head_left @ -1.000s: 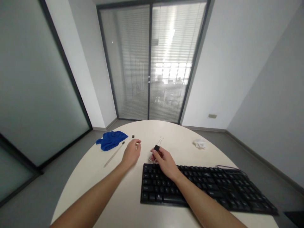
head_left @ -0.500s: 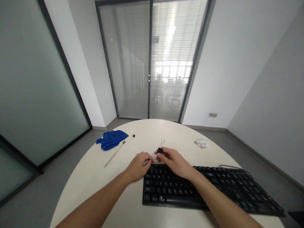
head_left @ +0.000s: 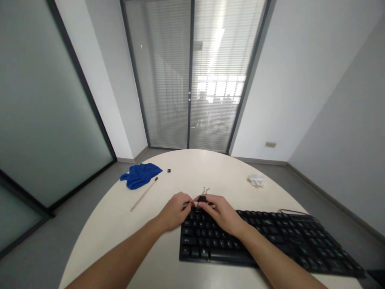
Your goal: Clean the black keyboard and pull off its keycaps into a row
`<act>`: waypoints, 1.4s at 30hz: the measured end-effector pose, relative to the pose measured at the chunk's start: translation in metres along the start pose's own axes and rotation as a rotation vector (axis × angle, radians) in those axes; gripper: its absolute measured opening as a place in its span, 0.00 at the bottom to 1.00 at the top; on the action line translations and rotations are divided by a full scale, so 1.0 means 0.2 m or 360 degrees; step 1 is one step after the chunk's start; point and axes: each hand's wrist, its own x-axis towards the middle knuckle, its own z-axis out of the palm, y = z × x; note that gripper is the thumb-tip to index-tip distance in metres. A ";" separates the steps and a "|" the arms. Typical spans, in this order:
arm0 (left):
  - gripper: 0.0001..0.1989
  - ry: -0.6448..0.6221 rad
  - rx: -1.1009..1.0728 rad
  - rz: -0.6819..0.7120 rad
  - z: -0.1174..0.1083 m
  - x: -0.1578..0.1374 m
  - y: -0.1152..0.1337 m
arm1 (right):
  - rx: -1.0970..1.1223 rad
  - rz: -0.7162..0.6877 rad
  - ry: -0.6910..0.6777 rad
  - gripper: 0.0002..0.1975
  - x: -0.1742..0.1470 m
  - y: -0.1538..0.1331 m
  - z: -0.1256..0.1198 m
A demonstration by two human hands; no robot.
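Observation:
A black keyboard (head_left: 225, 243) lies across the near side of the table. My right hand (head_left: 222, 210) is closed on a keycap puller, a small black block (head_left: 202, 198) with thin wire prongs (head_left: 205, 190) sticking out on its far side. It is held low over the keyboard's top row near the left end; the part below the block is mostly hidden by my fingers. My left hand (head_left: 177, 210) grips the keyboard's far left corner, its fingers curled and its fingertips close to the puller.
On the round cream table (head_left: 99, 237) lie a crumpled blue cloth (head_left: 141, 176), a thin brush (head_left: 144, 194) and a loose black keycap (head_left: 169, 170) at the left. A crumpled white tissue (head_left: 256, 180) sits at the right. The keyboard's cable (head_left: 291, 211) loops behind it.
My right hand has lowered the keycap puller towards the keyboard's top row, nearer me. The left hand stays at the corner. The view has shifted slightly.

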 end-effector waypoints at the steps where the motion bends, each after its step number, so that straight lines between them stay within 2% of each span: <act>1: 0.10 0.0005 0.0000 -0.0008 0.00 0.00 0.00 | -0.0026 0.0005 -0.0006 0.17 0.00 0.00 0.00; 8: 0.10 0.0015 -0.0011 -0.0021 0.00 0.00 0.01 | -0.0149 -0.0003 -0.0019 0.18 0.00 0.01 0.01; 14: 0.11 0.0015 -0.0021 -0.0046 -0.01 0.00 0.03 | -0.0152 0.0126 0.0067 0.19 0.00 0.02 0.01; 20: 0.05 0.0016 -0.0040 -0.0017 -0.01 -0.02 0.03 | -0.0135 0.0146 0.0059 0.18 0.01 0.04 0.00; 23: 0.05 0.0010 -0.0042 -0.0005 -0.01 -0.02 0.03 | 0.0044 0.0149 0.0100 0.18 0.02 0.05 0.00; 28: 0.07 0.0032 -0.0106 -0.0031 0.00 -0.02 0.02 | 0.0549 0.0201 0.0123 0.20 0.04 0.08 0.00; 34: 0.08 0.0116 -0.0297 -0.0100 0.00 -0.01 0.03 | 0.0502 0.0186 0.0134 0.21 0.04 0.07 0.00; 38: 0.11 0.0155 -0.0210 -0.0007 -0.01 -0.01 0.03 | 0.0541 0.0216 0.0158 0.22 0.04 0.09 0.00; 42: 0.07 0.0166 0.0003 0.0242 -0.02 -0.01 0.05 | 0.0634 0.0277 0.0197 0.25 0.04 0.11 0.01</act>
